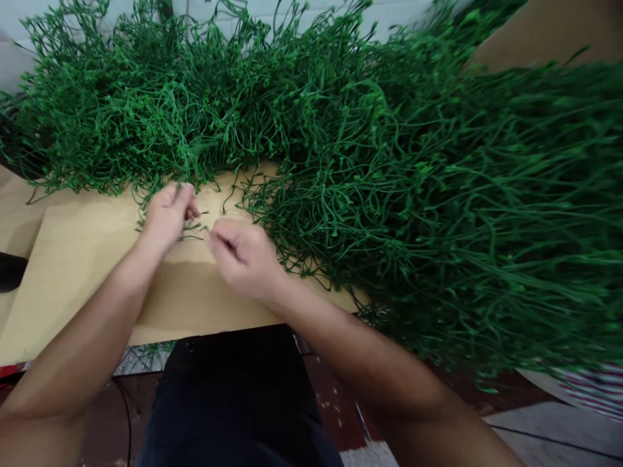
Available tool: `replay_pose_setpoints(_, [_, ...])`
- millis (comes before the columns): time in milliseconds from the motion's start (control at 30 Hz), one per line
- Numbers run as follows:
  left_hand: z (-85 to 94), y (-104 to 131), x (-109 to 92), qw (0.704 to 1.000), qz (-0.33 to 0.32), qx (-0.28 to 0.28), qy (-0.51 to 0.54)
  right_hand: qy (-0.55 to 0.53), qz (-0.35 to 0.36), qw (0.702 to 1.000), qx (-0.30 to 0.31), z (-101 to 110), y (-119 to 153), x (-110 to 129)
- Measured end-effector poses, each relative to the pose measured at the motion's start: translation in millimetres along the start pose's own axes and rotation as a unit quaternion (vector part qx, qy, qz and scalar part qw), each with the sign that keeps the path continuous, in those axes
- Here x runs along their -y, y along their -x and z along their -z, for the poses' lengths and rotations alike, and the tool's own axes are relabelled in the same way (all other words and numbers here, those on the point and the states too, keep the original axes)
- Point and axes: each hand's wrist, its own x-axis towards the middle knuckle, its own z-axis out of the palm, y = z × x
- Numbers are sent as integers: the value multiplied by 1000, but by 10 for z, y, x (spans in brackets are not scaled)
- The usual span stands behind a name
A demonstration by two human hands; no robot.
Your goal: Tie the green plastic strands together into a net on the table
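My left hand (pixel 170 211) is over the cardboard sheet (pixel 195 292), its fingers closed around thin green stems. Just to its right, my right hand (pixel 246 256) is curled with thumb and fingertips pinched; a thin stem tip shows at its fingertips, slightly blurred. A few short green stems (pixel 192 237) lie between the two hands. Behind both hands rises a long heap of green artificial stems (pixel 195 110) with small bud-like tips. A larger mass of long green stems (pixel 438 214) spreads beside my right hand.
A white tiled wall (pixel 272 23) stands behind the heap. At the upper right is a brown cardboard piece (pixel 549 32). A dark object (pixel 10 271) sits at the left edge. Below the sheet's front edge are my dark-clothed legs (pixel 238 402). Striped fabric (pixel 594 389) shows at the lower right.
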Motion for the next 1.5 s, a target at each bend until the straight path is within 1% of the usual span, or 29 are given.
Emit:
replay_pose_setpoints(67, [154,-78,-24,991,47,-108,58,33,95,994,33,-70,105,106])
replay_pose_setpoints(133, [294,-96,-87,980,31,-160,111,86,162,982,36,-103,164,159])
replay_pose_setpoints(167, [341,-81,-127,977,12,-165,132,114,166,979,27,-80,164,160])
replay_pose_setpoints(233, [379,-28,-203,977,-25,-138,161,161,131,978,-14,81,111,117])
replay_pose_setpoints(267, [377,0,-234,979,-37,-112,169,191,89,977,-36,222,71,83])
replay_pose_setpoints(300, [370,22,-257,980,-41,-83,174,226,79,968,-76,396,33,47])
replay_pose_setpoints(333, [362,37,-273,982,-41,-56,177,275,69,951,-126,595,2,14])
replay_pose_setpoints(400, [358,44,-284,983,-35,-19,181,390,23,893,-222,1014,-26,-33])
replay_pose_setpoints(433, [363,41,-282,982,-32,-8,184,439,-6,867,-236,1204,-24,-46])
replay_pose_setpoints(467, [372,37,-276,982,-32,0,187,478,-42,845,-236,1361,-16,-55])
replay_pose_setpoints(500, [381,36,-269,981,-34,5,190,509,-68,824,-241,1472,-5,-59])
replay_pose_setpoints(533, [388,38,-261,981,-38,9,192,529,-80,808,-247,1527,4,-60])
replay_pose_setpoints(567, [391,43,-254,980,-41,12,194,537,-77,800,-254,1521,8,-59])
replay_pose_setpoints(600, [388,53,-249,980,-45,15,195,531,-57,805,-257,1452,7,-54])
replay_pose_setpoints(633, [381,65,-244,980,-51,16,193,515,-25,818,-255,1327,-2,-46])
replay_pose_setpoints(667, [369,79,-242,981,-57,17,187,476,9,854,-212,1154,-16,-37])
replay_pose_setpoints(700, [355,94,-241,982,-63,20,176,424,37,892,-152,949,-36,-28])
replay_pose_setpoints(733, [340,109,-241,984,-67,26,165,373,51,923,-82,728,-62,-21])
replay_pose_setpoints(767, [325,123,-243,985,-68,32,156,323,78,942,-39,509,-94,-18])
replay_pose_setpoints(833, [301,148,-250,985,-60,38,158,266,68,961,33,132,-174,-28])
replay_pose_setpoints(867, [292,157,-254,984,-54,38,165,244,56,966,60,-9,-219,-39])
replay_pose_setpoints(933, [278,170,-264,980,-41,35,192,212,25,972,95,-183,-308,-71])
replay_pose_setpoints(1033, [262,177,-270,964,-12,28,266,163,7,980,110,-235,-408,-136])
replay_pose_setpoints(1100, [248,178,-257,955,-5,25,295,118,5,988,99,-200,-445,-191])
replay_pose_setpoints(1133, [239,178,-243,956,-11,26,291,90,-1,992,86,-175,-456,-222])
replay_pose_setpoints(1233, [202,180,-173,973,-59,46,220,-9,-32,999,35,-103,-471,-308])
replay_pose_setpoints(1333, [158,183,-95,988,-97,79,95,-107,-66,992,3,-49,-463,-354])
replay_pose_setpoints(1400, [137,181,-68,989,-106,97,23,-155,-87,984,-7,-21,-451,-355])
replay_pose_setpoints(1500, [134,173,-76,987,-107,110,-35,-197,-119,973,-2,20,-436,-329])
